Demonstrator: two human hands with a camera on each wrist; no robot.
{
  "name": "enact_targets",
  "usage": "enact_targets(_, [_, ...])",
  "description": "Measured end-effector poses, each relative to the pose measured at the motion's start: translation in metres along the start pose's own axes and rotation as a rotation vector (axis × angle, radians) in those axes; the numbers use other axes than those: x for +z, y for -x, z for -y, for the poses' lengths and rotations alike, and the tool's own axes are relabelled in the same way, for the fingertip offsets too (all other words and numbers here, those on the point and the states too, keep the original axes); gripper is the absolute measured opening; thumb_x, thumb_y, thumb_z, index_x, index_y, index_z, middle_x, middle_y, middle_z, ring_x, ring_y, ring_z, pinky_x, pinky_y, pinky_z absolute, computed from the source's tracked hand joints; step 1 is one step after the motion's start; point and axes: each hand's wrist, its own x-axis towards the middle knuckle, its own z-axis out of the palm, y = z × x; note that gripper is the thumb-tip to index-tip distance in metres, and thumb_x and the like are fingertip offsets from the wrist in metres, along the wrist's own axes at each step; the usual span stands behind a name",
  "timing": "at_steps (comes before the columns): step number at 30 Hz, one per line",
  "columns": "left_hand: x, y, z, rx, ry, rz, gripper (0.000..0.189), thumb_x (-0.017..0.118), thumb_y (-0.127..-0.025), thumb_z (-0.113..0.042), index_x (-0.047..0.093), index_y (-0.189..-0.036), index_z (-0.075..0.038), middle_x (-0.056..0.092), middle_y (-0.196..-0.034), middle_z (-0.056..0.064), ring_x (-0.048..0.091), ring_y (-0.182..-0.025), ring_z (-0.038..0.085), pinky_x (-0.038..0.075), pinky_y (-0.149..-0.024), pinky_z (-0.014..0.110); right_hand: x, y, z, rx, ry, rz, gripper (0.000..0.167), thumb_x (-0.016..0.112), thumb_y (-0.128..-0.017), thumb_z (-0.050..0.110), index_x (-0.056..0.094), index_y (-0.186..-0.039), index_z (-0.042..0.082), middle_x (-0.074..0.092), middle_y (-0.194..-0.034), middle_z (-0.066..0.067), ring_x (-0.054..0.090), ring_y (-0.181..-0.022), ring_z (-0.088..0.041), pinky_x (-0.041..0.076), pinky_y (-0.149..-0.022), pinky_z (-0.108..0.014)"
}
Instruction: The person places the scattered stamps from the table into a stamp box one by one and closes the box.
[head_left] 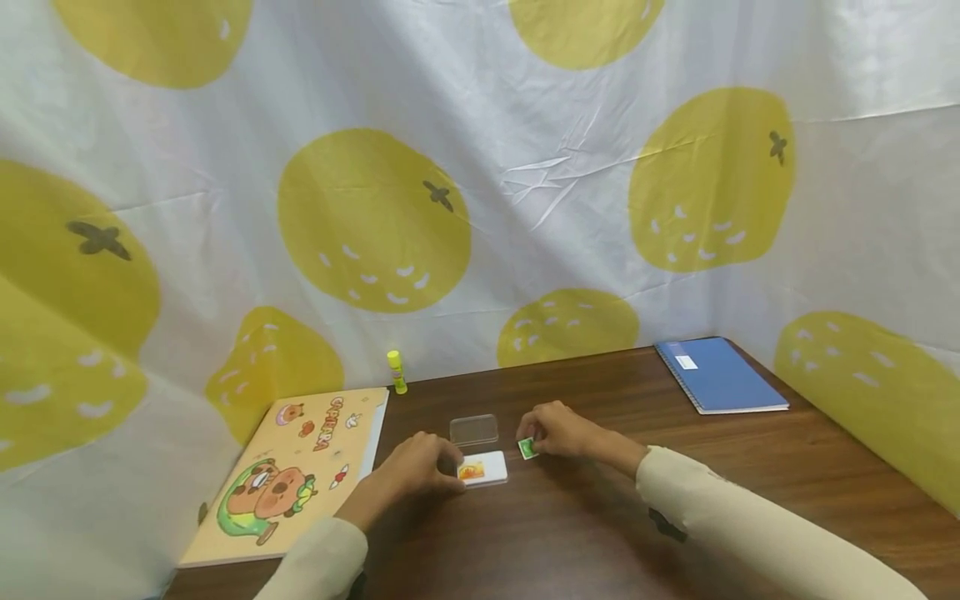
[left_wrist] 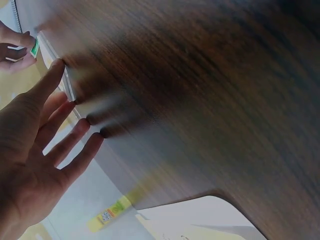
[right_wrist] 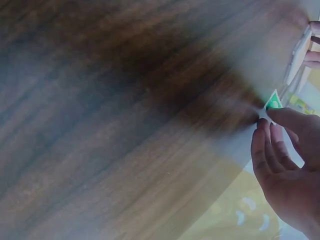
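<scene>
In the head view a small clear plastic case (head_left: 495, 468) filled with white lies on the table, a small orange picture card (head_left: 472, 472) on top at its left end. My left hand (head_left: 422, 467) holds that end, thumb on the near side and fingers on the far side. The left wrist view shows the thumb and a finger at the edge of the case (left_wrist: 68, 85), the other fingertips resting on the table. Just right of the case, my right hand (head_left: 557, 428) pinches a small green picture card (head_left: 527, 448) with a white border, close over the table.
A clear plastic lid (head_left: 474, 429) lies just behind the case. On the left is a large capybara folder (head_left: 300, 483), with a yellow glue stick (head_left: 397, 372) upright past its far corner. A blue spiral notebook (head_left: 722, 375) lies at the back right, before a fruit-printed curtain (head_left: 525, 208).
</scene>
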Motion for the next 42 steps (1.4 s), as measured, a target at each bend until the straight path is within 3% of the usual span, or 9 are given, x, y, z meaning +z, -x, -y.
enact_targets(15, [0.0, -0.002, 0.002, 0.003, 0.002, 0.002, 0.031, 0.092, -0.078, -0.032, 0.08, -0.101, -0.015, 0.077, -0.102, 0.0, 0.066, -0.091, 0.019, 0.055, -0.086, 0.045, 0.002, -0.002, 0.005, 0.04, -0.104, -0.062, 0.019, 0.075, -0.082, -0.008, 0.078, -0.096, 0.005, 0.075, -0.085, -0.005, 0.071, -0.078, -0.013, 0.058, -0.073, -0.022])
enact_targets(21, [0.0, -0.002, 0.0, 0.006, 0.013, 0.004, 0.03, 0.092, -0.078, -0.03, 0.08, -0.101, -0.014, 0.077, -0.102, 0.001, 0.066, -0.091, 0.02, 0.055, -0.086, 0.046, 0.001, -0.006, 0.011, 0.072, -0.168, -0.045, 0.018, 0.075, -0.084, -0.007, 0.078, -0.099, 0.004, 0.075, -0.088, -0.009, 0.074, -0.082, -0.02, 0.059, -0.075, -0.024])
enact_targets(28, [0.0, -0.001, -0.002, -0.008, 0.022, 0.009, 0.03, 0.092, -0.078, -0.03, 0.08, -0.101, -0.015, 0.077, -0.106, 0.003, 0.067, -0.094, 0.022, 0.055, -0.087, 0.045, 0.004, -0.01, 0.018, 0.059, -0.177, -0.034, 0.02, 0.076, -0.083, -0.006, 0.078, -0.101, 0.003, 0.076, -0.088, -0.006, 0.073, -0.08, -0.015, 0.058, -0.075, -0.021])
enact_targets(42, [0.0, 0.0, 0.0, -0.005, 0.008, 0.015, 0.029, 0.091, -0.08, -0.032, 0.08, -0.102, -0.016, 0.078, -0.106, 0.002, 0.067, -0.094, 0.022, 0.055, -0.087, 0.044, 0.012, -0.017, 0.035, 0.068, -0.213, 0.008, 0.014, 0.077, -0.088, 0.0, 0.078, -0.101, 0.004, 0.077, -0.09, -0.006, 0.074, -0.082, -0.018, 0.058, -0.074, -0.022])
